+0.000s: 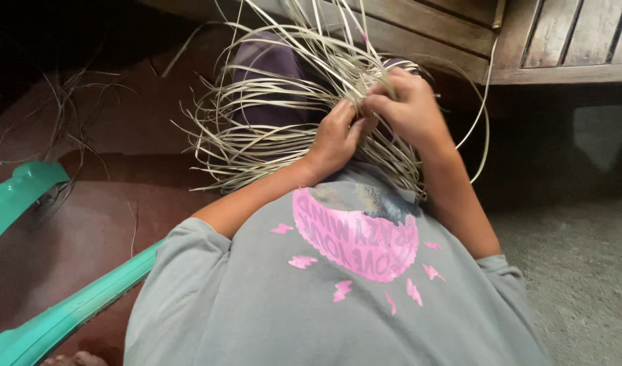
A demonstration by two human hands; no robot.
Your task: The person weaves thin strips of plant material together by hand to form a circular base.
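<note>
Both your hands are buried in the bundle of pale strips [284, 115] resting on your lap, right up close to your chest so you can see what the fingers are doing. Your left hand [335, 139] is closed around a clump of strands, pinning them down, and your right hand [406, 105] is pinched shut on a few strands just above it, knuckles nearly touching. The strips look thin, flat and dry, straw-coloured, looping out in all directions over the dark red floor [87, 224]. Teal chair frame [60, 318] sits at your left.
</note>
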